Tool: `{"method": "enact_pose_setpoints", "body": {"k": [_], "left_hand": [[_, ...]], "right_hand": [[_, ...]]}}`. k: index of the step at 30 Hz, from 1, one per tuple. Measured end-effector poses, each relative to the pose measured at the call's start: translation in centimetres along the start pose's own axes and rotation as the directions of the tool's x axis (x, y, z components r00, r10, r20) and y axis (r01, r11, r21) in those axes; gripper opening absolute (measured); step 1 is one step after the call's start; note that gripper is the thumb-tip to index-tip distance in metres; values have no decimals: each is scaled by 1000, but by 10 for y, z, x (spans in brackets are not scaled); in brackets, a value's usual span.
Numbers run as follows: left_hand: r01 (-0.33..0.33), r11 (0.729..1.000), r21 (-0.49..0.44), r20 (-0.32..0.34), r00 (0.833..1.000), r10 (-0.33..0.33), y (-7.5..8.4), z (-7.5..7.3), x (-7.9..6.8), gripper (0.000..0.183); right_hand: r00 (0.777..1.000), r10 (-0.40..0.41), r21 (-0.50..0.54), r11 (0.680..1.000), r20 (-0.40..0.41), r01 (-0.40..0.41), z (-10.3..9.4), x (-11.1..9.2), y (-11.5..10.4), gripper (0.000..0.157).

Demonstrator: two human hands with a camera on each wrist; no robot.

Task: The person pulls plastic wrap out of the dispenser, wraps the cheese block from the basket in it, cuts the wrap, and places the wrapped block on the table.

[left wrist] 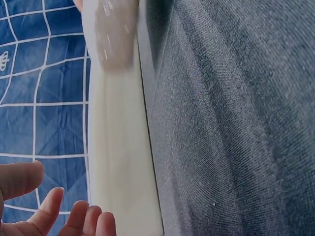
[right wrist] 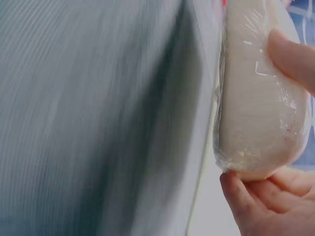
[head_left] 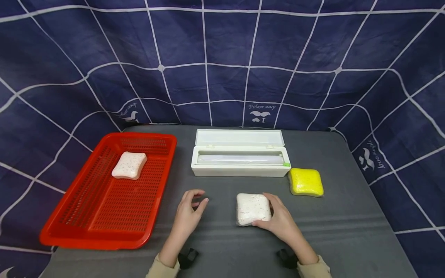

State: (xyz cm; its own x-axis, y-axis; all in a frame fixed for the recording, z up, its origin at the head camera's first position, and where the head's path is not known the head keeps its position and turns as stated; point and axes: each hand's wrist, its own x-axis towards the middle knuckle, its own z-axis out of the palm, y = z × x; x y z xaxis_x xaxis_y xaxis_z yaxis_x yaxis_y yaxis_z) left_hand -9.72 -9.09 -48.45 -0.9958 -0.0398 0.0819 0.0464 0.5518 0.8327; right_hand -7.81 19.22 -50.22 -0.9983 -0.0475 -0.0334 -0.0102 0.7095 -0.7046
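Note:
My right hand grips a white speckled sponge by its right side, thumb on the near edge and fingers at the far corner. Clear plastic film covers this sponge, with glossy creases and a loose edge in the right wrist view. To its left, my left hand hovers over the grey table with fingers loosely bent, touching nothing. Beyond both hands stands a white film dispenser box, lid up, a roll of clear film inside. A yellow sponge, shiny as if wrapped, lies at the box's right end.
A red plastic basket occupies the table's left side, with another white speckled sponge in its far part. Blue cloth with white grid lines hangs behind and at both sides of the grey table.

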Motion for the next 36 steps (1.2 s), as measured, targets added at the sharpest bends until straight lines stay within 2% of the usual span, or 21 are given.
{"method": "enact_pose_setpoints", "body": {"k": [4, 8, 11, 13, 15, 19, 23, 30, 36], "left_hand": [[11, 1000, 17, 7, 1000, -11, -1, -2, 1, 35], [8, 1000, 30, -3, 1000, -8, 0, -4, 5, 38], [-7, 999, 37, -17, 1000, 8, 2, -5, 8, 39], [-18, 999, 44, -22, 1000, 19, 3, -5, 10, 40], [-25, 998, 53, -26, 999, 27, 5, -5, 11, 40], [-28, 997, 66, -27, 999, 30, 8, -4, 14, 40], [-33, 998, 58, -28, 999, 35, 10, -3, 15, 41], [-39, 999, 34, -32, 999, 40, 15, 0, 20, 41], [-60, 997, 53, -41, 997, 62, 15, 2, 31, 42]], "right_hand": [[997, 69, -49, 996, -25, -70, -40, -16, 27, 100], [981, 190, -65, 979, -27, -192, -79, -33, 58, 105], [960, 281, -36, 959, -3, -281, -99, -40, 80, 109], [950, 311, -16, 950, 15, -311, -107, -43, 92, 110], [951, 309, -17, 951, 12, -309, -111, -43, 101, 110], [976, 212, -33, 976, -51, -213, -110, -42, 111, 105], [985, 152, -47, 987, -81, -156, -108, -36, 115, 101], [986, 155, -54, 986, -56, -158, -109, -28, 119, 105], [980, 199, -42, 979, -7, -199, -110, -26, 122, 113]]}}
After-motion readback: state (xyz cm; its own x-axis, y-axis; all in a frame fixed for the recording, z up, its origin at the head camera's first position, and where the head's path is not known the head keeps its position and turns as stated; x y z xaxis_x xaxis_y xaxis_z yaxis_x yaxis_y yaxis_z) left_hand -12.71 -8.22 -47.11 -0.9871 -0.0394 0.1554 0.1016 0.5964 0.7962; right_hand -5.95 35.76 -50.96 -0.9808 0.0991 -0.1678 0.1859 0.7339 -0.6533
